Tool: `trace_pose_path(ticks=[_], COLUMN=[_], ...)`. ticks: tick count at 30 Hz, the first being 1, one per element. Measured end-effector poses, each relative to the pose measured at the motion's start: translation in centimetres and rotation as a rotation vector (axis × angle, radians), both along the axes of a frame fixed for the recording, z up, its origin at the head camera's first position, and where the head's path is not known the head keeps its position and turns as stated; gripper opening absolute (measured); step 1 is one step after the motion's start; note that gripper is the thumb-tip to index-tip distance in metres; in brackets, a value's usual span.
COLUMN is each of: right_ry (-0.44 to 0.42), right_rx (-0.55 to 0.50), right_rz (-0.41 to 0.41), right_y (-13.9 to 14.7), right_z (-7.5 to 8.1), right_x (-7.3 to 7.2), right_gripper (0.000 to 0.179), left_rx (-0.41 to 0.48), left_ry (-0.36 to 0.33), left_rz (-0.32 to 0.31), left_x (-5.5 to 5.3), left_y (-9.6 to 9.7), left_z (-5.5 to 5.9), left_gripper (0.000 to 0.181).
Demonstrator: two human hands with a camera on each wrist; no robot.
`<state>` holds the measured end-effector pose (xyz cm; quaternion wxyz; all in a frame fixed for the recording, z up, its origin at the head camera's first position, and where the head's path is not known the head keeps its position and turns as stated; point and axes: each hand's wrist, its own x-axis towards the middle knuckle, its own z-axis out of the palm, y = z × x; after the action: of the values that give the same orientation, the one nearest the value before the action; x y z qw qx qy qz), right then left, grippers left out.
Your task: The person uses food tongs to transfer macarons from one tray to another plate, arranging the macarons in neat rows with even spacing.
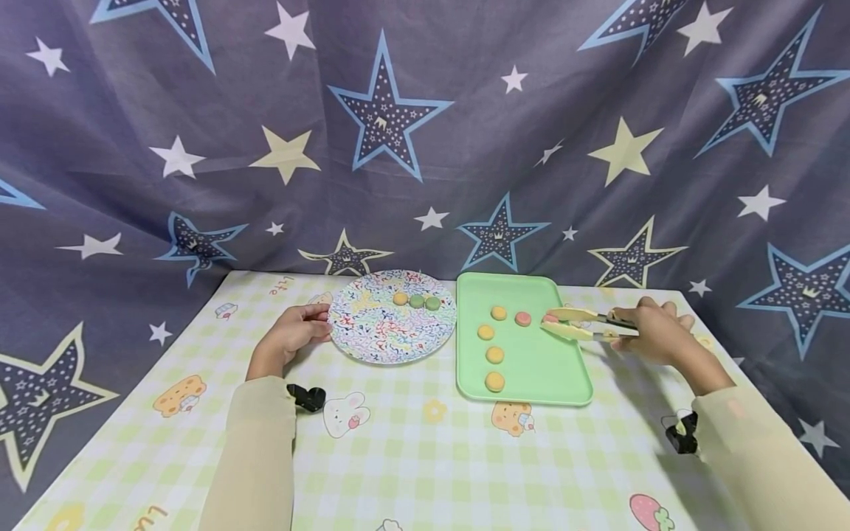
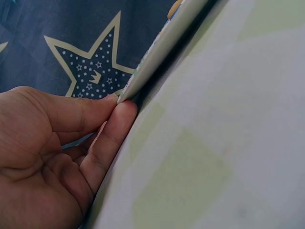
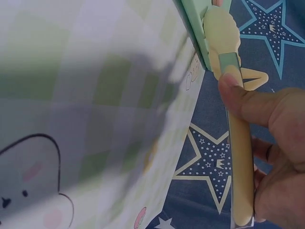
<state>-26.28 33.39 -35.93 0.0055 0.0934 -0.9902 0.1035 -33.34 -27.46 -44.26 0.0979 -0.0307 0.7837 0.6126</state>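
Observation:
At the left rim of a round plate with colourful speckles, my left hand pinches the edge between thumb and fingers, as the left wrist view shows close up. One yellow macaron and two green macarons sit in a row on that plate. My right hand grips cream-coloured tongs over the right side of a green tray. A pink macaron shows between the tong tips. Another pink macaron and several yellow macarons lie on the tray.
A green-and-white checked tablecloth with cartoon prints covers the table. Behind it hangs a dark curtain with stars. The tray stands right beside the plate, and both are near the table's back edge.

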Motion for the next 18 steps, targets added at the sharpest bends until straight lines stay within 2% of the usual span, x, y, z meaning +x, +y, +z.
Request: trace_pose_path(ticks=[9,18], right_ry=[0.029,-0.056], right_rx=[-0.011,0.017], right_rz=[0.025,0.043], right_y=[0.1,0.17], right_z=[-0.46,0.19], right_x=[-0.04,-0.02], right_gripper=[0.063,0.07], left_rx=[-0.01,-0.009], left_ry=[-0.007,0.0], left_rz=[0.013,0.019], left_x=[0.2,0.14], left_y=[0.12,0.12], left_z=[0.08,0.08], left_gripper=[0.064,0.063])
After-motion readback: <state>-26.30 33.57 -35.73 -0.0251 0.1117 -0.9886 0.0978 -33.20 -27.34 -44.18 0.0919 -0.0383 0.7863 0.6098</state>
